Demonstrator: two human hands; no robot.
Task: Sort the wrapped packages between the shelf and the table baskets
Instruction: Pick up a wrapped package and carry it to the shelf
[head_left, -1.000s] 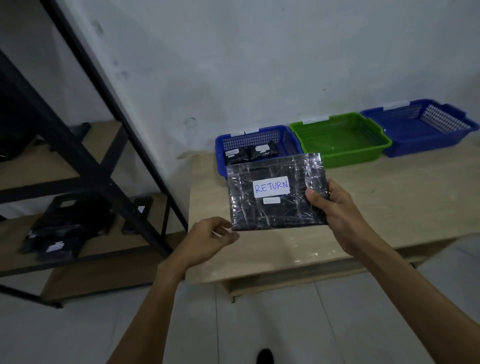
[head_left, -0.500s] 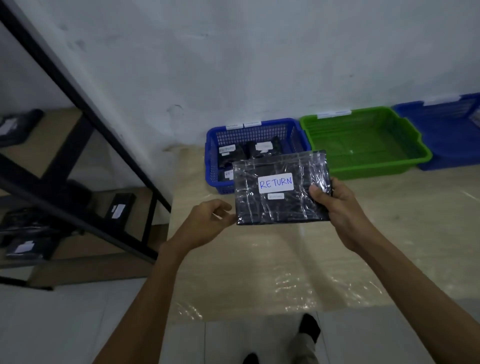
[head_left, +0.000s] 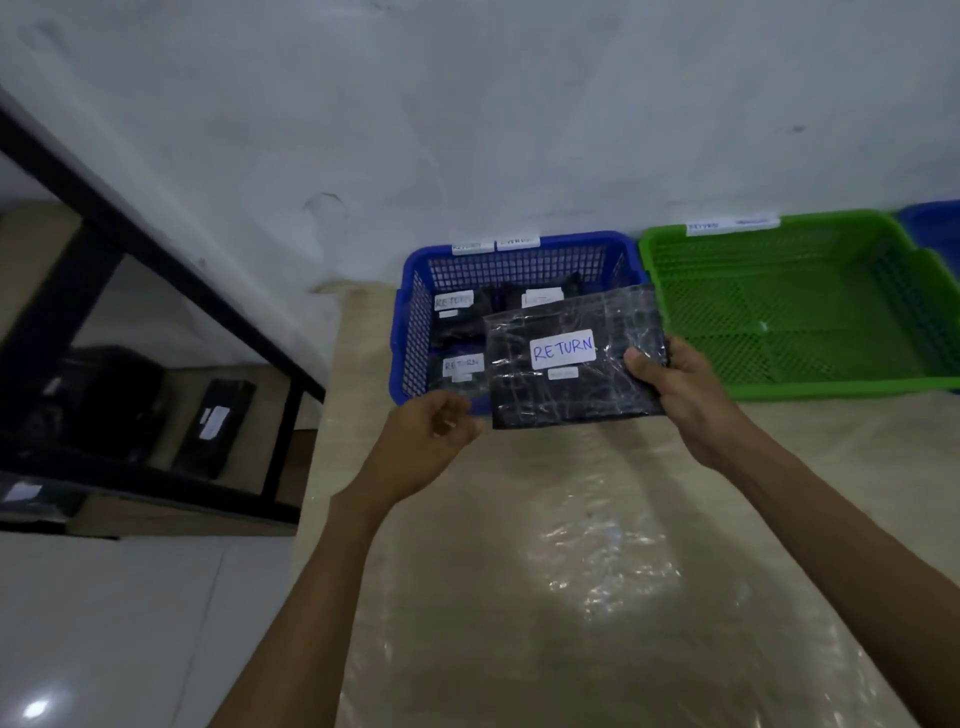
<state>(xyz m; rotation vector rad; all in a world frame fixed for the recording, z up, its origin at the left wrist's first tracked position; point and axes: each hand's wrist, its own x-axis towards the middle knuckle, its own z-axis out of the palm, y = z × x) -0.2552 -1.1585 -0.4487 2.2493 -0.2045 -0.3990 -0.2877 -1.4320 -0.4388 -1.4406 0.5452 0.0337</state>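
Glossy black wrap is pinched by the right hand (head_left: 691, 400) at the right edge of the package (head_left: 545, 400), with the thumb on top and the other fingers beneath. The left hand (head_left: 431, 436) has its fingers curled just beside the near left corner; I cannot tell whether they nip the film or only hover.

The package is held in the air, and beyond the fingers it overhangs the near right part of the blue basket (head_left: 410, 322).

The film looks slick and the sure grip is on one edge only. It could slip or sag, catch the rim and land on the desk (head_left: 571, 571). The green basket (head_left: 779, 387) lies just right of the right hand, so a drift that way would mis-sort it.

Its white label (head_left: 562, 349) reads RETURN in blue handwriting; the small tag below is too small to read. Two packages in the basket (head_left: 457, 332) also read RETURN, and a third is blurred. The rim tags on both baskets are unreadable. So are the labels on the shelf (head_left: 156, 291), well left of the fingers.
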